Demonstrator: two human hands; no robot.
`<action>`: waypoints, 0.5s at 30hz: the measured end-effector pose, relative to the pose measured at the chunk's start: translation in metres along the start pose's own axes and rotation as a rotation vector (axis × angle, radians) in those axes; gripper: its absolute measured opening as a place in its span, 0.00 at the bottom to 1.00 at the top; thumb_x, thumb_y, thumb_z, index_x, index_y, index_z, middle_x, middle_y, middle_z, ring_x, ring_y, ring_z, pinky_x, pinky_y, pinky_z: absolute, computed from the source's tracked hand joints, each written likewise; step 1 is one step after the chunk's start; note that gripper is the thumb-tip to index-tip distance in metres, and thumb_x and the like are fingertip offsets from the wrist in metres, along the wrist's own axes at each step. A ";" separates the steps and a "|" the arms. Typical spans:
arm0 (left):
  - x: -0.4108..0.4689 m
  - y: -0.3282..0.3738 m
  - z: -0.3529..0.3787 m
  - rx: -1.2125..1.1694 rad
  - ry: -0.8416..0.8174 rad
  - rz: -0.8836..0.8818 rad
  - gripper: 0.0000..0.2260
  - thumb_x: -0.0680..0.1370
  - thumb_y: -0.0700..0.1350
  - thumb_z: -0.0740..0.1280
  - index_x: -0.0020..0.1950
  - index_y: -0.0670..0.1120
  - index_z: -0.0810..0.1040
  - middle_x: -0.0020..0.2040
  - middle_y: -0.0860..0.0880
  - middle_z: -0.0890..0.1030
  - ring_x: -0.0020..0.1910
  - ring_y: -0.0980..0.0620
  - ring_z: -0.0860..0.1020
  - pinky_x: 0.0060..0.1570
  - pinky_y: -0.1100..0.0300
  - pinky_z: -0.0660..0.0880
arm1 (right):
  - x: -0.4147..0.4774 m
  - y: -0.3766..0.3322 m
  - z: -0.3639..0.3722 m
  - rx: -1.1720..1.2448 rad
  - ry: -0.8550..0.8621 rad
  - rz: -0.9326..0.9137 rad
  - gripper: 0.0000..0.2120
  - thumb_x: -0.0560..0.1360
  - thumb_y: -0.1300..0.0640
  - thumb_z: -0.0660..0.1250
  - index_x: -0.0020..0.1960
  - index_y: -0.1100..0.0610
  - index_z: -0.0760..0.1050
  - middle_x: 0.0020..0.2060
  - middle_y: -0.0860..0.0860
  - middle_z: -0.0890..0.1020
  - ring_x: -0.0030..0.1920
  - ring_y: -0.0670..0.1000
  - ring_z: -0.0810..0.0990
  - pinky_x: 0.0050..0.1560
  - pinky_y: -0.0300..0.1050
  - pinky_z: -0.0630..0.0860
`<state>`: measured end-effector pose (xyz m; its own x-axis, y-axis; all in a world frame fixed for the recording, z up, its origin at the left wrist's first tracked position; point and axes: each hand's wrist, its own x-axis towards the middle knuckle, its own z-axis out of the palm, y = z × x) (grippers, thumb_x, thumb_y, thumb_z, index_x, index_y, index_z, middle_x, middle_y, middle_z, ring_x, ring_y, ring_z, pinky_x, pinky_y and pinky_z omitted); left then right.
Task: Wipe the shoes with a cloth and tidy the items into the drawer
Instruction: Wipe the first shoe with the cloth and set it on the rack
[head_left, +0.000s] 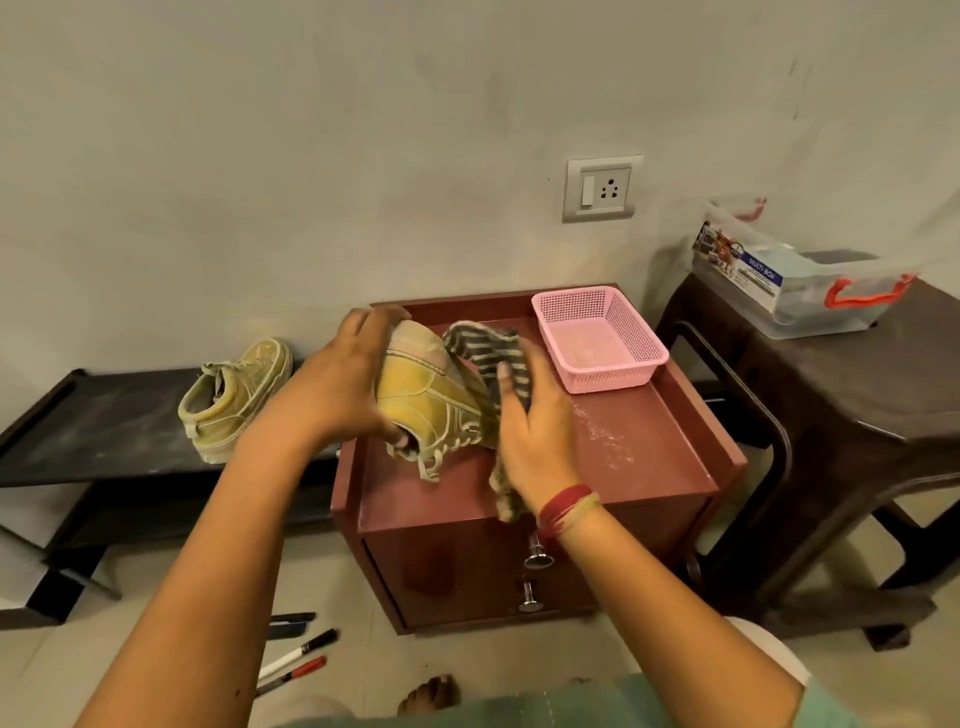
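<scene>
**Status, est.:** early. Wiping is under way on shoe 1 (431, 400). Shoe 2 (234, 395) sits apart on the black shelf (104, 415), at 9 o'clock from the table (649, 441). It looks pale and dusty, so prob. not wiped yet, but I can't confirm. Tidying is not begun: the drawer (457, 571) is closed, as is the one below it, w/ both knobs flush. Pens (298, 654) lie loose on the floor at 7 o'clock from the table; prob. these go in the drawer.

**Hands:** L hand (343, 374) grips shoe 1 at the heel end, fingers curled over the sole and one fingertip showing at the opening. R hand (530, 431) lies flat w/ near-straight fingers, pressing the cloth (488, 348) onto the shoe's side. It presses, not pinches, as far as I can see.

**Shoe 1:** held above the table top, toward its 9 o'clock side, and prob. clear of the surface. It is turned on its side, sole facing 11 o'clock. Upper is mustard-yellow w/ pale stitching. Sole is lighter and looks dull/dusty. Laces hang loose at 6 o'clock.

**Cloth:** grey/cream stripes. One end drapes over the shoe's toe; the other hangs past the R wrist.

**Other:** a pink basket (613, 382) sits at the 1 o'clock corner of the table top and looks empty. A whitish smear marks the table top at 3 o'clock from the shoe.
</scene>
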<state>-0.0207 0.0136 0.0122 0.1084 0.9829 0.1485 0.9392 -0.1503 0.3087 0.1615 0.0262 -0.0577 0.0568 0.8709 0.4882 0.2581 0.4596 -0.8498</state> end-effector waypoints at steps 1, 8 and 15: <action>0.003 0.004 -0.002 0.049 -0.028 0.002 0.56 0.53 0.46 0.84 0.73 0.54 0.56 0.71 0.49 0.62 0.59 0.43 0.74 0.55 0.52 0.73 | -0.003 -0.001 0.005 -0.003 -0.058 -0.020 0.17 0.78 0.55 0.57 0.66 0.54 0.70 0.59 0.49 0.78 0.60 0.47 0.75 0.62 0.47 0.72; 0.012 0.011 -0.007 0.094 -0.079 0.122 0.54 0.61 0.38 0.81 0.75 0.63 0.52 0.78 0.51 0.52 0.66 0.43 0.71 0.55 0.53 0.75 | 0.002 0.007 0.009 0.082 -0.153 0.071 0.24 0.77 0.44 0.55 0.70 0.53 0.66 0.67 0.51 0.71 0.68 0.48 0.68 0.68 0.55 0.66; 0.014 0.000 0.002 -0.059 0.118 0.154 0.45 0.65 0.43 0.78 0.75 0.61 0.57 0.73 0.51 0.64 0.60 0.47 0.75 0.55 0.48 0.76 | 0.005 0.004 0.005 0.115 -0.130 0.135 0.20 0.80 0.49 0.56 0.70 0.54 0.64 0.65 0.45 0.69 0.66 0.43 0.65 0.68 0.42 0.62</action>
<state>-0.0180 0.0278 0.0123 0.2072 0.9290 0.3065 0.8935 -0.3073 0.3275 0.1579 0.0328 -0.0593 -0.0437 0.9374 0.3454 0.1445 0.3481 -0.9263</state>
